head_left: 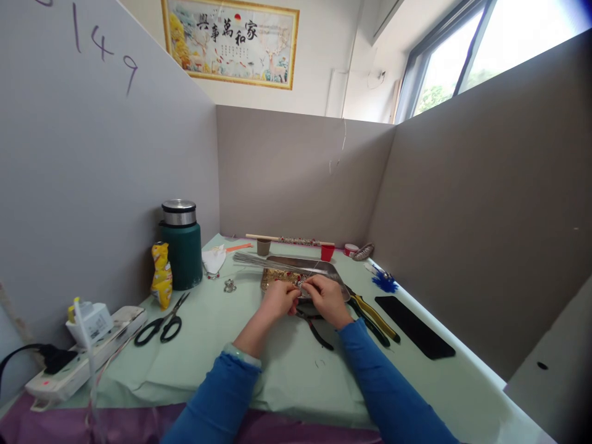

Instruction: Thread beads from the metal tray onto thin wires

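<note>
My left hand (281, 297) and my right hand (327, 298) meet over the near edge of a metal tray (340, 271), fingertips pinched closely together. A thin pale wire appears to rise from the right fingertips. Small red and silver beads (300, 280) show between the hands, though I cannot tell whether they are held or lie in the tray. What the left fingers pinch is hidden. Gold-coloured beads (272, 276) fill the tray's left part, and a bundle of straight wires (252, 259) lies across its rim. Dark-handled pliers (320, 335) lie just below my hands.
Yellow-and-black pliers (382, 320) and a black flat strip (414, 325) lie right. Scissors (161, 325), a green flask (181, 253), a yellow packet (161, 277) and a power strip (92, 357) are left. Behind the tray stand a brown cup (263, 247) and a red cup (327, 253).
</note>
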Motion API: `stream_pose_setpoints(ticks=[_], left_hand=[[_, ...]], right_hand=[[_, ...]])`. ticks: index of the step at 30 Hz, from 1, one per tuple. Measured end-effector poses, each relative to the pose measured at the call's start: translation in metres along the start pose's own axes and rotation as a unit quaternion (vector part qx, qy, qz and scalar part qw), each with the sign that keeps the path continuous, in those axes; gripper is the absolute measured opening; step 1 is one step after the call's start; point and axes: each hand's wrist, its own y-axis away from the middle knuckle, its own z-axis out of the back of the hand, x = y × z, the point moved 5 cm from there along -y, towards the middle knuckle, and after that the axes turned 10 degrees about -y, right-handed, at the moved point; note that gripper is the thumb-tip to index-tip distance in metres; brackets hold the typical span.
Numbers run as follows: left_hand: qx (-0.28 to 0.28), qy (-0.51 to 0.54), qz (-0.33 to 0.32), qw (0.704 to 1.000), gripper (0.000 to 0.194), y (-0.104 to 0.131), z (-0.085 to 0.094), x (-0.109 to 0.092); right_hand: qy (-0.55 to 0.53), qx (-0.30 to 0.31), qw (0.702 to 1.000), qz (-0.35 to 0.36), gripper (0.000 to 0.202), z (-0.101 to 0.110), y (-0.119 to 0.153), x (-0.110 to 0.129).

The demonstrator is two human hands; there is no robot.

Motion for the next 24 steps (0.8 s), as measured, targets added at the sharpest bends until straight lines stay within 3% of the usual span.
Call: stream_pose_setpoints(ticks=[8, 13, 17, 20, 22, 24], left_hand=[[-0.066, -0.254, -0.061, 0.963, 0.027, 0.008, 0.01, -0.019], [-0.096, -0.28, -0.054, 0.954, 0.025, 0.007, 0.011, -0.019], [-0.075, -0.11, -0.018, 0.991, 0.025, 0.006, 0.014, -0.015], [-0.016, 0.12, -0.009, 0.993, 0.022, 0.008, 0.01, -0.014], [0.05, 0.233, -0.032, 0.971, 0.022, 0.011, 0.006, -0.017], [0.133, 0.286, -0.046, 0.948, 0.025, 0.016, -0.001, -0.021]], right_hand=[[0.198, 0.045, 0.979, 0.02, 0.012, -0.014, -0.009, 0.017], [0.19, 0.059, 0.98, 0.023, 0.013, -0.016, -0.015, 0.024], [0.04, -0.005, 0.999, 0.019, 0.017, -0.002, -0.012, 0.022], [-0.064, -0.096, 0.991, -0.069, 0.027, 0.012, -0.007, 0.005], [-0.148, -0.087, 0.975, -0.143, 0.032, 0.011, -0.005, -0.008], [-0.251, -0.014, 0.948, -0.195, 0.034, 0.002, -0.004, -0.014]])
